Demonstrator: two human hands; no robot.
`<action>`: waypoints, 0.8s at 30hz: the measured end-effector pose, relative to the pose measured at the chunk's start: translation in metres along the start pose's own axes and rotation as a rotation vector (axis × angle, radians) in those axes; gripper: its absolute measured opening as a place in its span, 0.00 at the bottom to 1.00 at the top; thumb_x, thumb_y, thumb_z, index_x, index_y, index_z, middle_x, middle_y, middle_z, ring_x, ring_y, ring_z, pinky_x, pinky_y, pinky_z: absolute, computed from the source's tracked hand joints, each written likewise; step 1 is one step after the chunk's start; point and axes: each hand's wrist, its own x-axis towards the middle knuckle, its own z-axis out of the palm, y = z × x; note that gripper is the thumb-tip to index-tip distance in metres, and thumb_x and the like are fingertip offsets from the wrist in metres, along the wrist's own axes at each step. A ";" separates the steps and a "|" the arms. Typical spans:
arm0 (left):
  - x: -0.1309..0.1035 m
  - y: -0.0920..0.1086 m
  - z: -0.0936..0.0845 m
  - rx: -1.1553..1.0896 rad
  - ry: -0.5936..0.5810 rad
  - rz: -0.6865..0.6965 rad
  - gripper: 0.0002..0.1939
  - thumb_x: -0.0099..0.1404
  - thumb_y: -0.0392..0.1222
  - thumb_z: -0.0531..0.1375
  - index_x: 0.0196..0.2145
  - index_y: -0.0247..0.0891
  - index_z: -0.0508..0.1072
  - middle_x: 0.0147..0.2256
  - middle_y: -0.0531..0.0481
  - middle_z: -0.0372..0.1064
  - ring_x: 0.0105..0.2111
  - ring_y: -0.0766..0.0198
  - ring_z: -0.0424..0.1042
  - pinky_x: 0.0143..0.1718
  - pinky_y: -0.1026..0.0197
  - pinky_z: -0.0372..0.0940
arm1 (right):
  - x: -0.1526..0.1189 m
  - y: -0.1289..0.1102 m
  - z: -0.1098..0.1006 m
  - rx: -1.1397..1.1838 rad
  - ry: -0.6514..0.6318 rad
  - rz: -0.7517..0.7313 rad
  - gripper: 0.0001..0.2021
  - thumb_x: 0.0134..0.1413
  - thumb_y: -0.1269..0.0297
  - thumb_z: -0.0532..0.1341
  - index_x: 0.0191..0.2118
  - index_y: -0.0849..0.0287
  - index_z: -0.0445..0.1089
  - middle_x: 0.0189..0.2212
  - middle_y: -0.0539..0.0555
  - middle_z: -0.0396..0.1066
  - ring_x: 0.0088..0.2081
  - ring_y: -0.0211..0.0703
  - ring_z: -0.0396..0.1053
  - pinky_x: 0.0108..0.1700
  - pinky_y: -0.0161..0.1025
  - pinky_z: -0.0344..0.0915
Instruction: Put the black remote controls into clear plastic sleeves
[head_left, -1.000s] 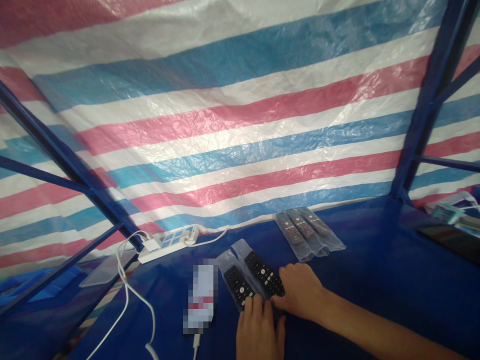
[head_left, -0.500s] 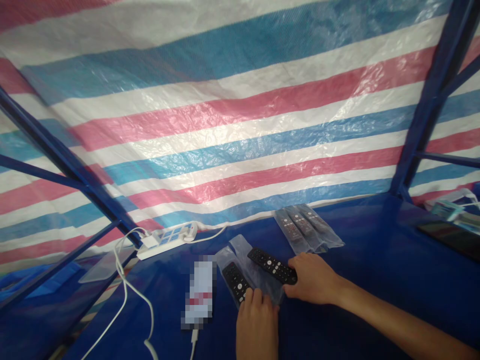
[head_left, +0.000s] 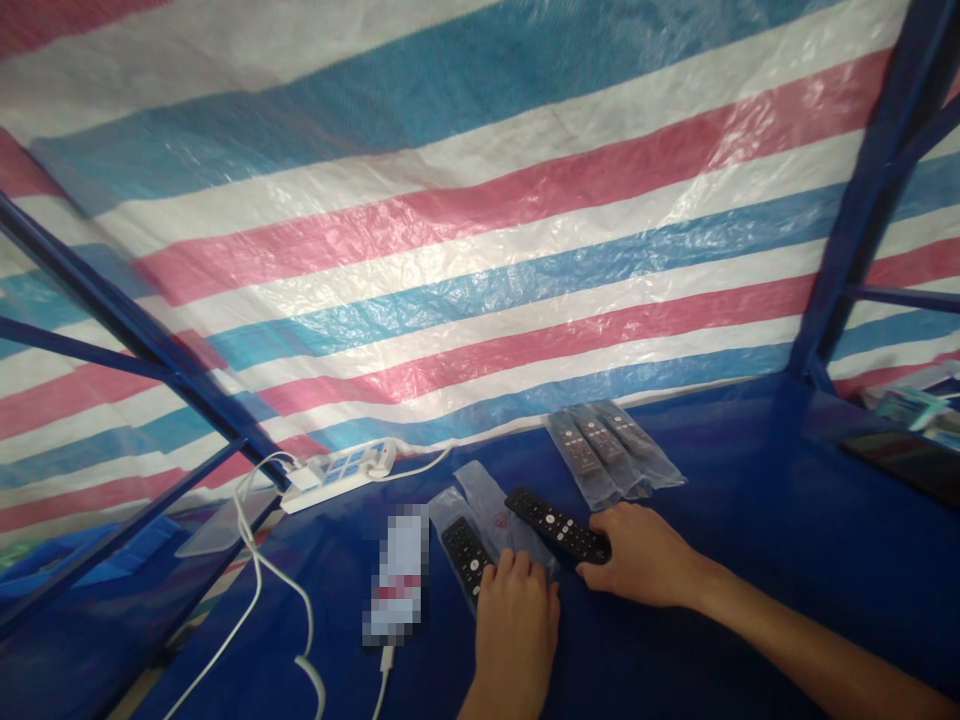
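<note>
Slanting lengthwise, the held remote [head_left: 557,523] points far-left.

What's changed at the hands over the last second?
The right hand, gripping the remote by its near end, has drawn it rightward and turned it more crosswise, uncovering more of the bag. Nothing was visibly let go. The left hand stays down by the bag's near end; the three bagged remotes and power strip lie as before.

Three bagged remotes [head_left: 602,450] block just beyond the right fingers [head_left: 606,521], while blue tabletop [head_left: 765,510] leaves room toward the dark slab [head_left: 904,463].
</note>
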 end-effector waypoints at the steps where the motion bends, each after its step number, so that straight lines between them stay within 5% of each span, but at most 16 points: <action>1: 0.000 0.000 0.002 -0.003 0.016 -0.003 0.12 0.67 0.37 0.51 0.38 0.38 0.76 0.40 0.47 0.72 0.46 0.54 0.68 0.48 0.48 0.62 | 0.000 0.000 0.001 0.011 0.008 -0.007 0.12 0.44 0.53 0.61 0.25 0.57 0.73 0.27 0.56 0.77 0.30 0.49 0.74 0.28 0.37 0.53; 13: 0.005 0.001 0.022 -0.039 0.174 0.072 0.13 0.65 0.30 0.51 0.35 0.39 0.74 0.36 0.49 0.73 0.39 0.57 0.71 0.41 0.53 0.64 | 0.001 -0.007 0.005 0.215 0.078 -0.086 0.11 0.43 0.57 0.61 0.20 0.58 0.67 0.20 0.49 0.70 0.23 0.36 0.63 0.25 0.34 0.47; 24: -0.002 -0.004 0.053 0.017 0.488 0.216 0.12 0.63 0.27 0.51 0.36 0.38 0.71 0.31 0.51 0.71 0.34 0.59 0.70 0.37 0.56 0.63 | 0.013 -0.012 0.021 0.539 0.014 -0.090 0.13 0.45 0.57 0.60 0.18 0.61 0.66 0.15 0.43 0.53 0.21 0.32 0.53 0.22 0.31 0.46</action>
